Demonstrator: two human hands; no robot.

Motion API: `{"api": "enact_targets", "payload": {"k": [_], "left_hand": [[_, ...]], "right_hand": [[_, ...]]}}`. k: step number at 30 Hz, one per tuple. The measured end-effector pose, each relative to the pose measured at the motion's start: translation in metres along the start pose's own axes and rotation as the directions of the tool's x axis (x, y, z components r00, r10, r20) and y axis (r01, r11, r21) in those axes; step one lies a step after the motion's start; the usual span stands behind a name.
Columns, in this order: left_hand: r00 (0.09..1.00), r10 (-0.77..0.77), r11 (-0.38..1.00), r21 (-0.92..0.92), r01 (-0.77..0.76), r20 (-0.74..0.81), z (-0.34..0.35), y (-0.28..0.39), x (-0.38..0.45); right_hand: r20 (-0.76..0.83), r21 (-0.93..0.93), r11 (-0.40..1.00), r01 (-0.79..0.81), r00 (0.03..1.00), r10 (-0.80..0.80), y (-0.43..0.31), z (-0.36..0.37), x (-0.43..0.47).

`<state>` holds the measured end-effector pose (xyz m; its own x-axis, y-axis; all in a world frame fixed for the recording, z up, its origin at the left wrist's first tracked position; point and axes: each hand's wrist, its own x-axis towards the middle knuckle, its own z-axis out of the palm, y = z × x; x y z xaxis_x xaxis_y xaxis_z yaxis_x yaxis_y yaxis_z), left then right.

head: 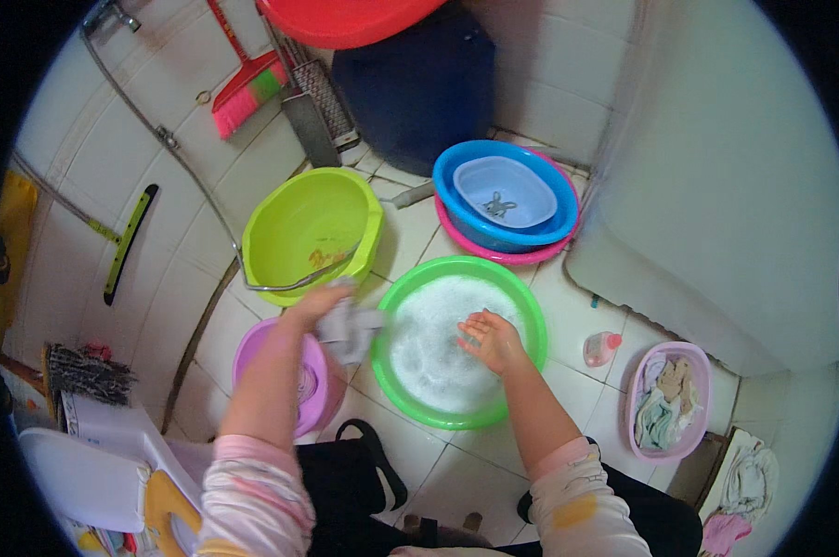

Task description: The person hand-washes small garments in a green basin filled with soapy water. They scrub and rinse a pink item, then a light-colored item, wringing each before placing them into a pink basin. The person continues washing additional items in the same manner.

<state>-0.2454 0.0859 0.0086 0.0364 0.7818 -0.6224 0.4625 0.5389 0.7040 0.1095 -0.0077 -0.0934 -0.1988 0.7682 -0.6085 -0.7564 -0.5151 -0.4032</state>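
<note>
My left hand [322,306] grips a pale grey cloth [349,327], which hangs blurred between the purple basin and the green basin. Below that arm, partly covered by it, stands the purple plastic basin [329,390]. In front of me a round green basin [539,348] holds water topped with white suds [426,362]. Over the right half of these suds is my right hand [492,341], fingers apart and slightly curled, with nothing in it.
A yellow-green basin [301,216] stands far left, with a shower hose [203,198] across it. Stacked basins [506,237] sit at the back before a dark blue barrel [419,97]. Rightward are a small bottle [598,349] and a pink basin [703,418] of clothes [663,404].
</note>
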Motion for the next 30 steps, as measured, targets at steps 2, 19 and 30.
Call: {"api": "enact_targets", "payload": {"k": [2, 19, 30], "left_hand": [[0.975, -0.041, 0.911, 0.392, 0.125, -0.216, -0.060, -0.031, -0.008], [0.860, 0.476, 0.603, 0.780, -0.167, -0.184, 0.167, -0.041, -0.029], [0.836, 0.398, 0.255, -0.920, 0.296, 0.379, 0.207, -0.086, 0.036]], "right_hand": [[-0.247, -0.120, 0.985, 0.124, 0.957, -0.151, -0.008, -0.021, 0.010], [0.234, -0.968, -0.173, 0.182, 0.902, -0.362, 0.046, -0.046, 0.041], [0.502, -0.661, 0.270, 0.700, 0.680, -0.534, 0.078, 0.121, -0.089]]}}
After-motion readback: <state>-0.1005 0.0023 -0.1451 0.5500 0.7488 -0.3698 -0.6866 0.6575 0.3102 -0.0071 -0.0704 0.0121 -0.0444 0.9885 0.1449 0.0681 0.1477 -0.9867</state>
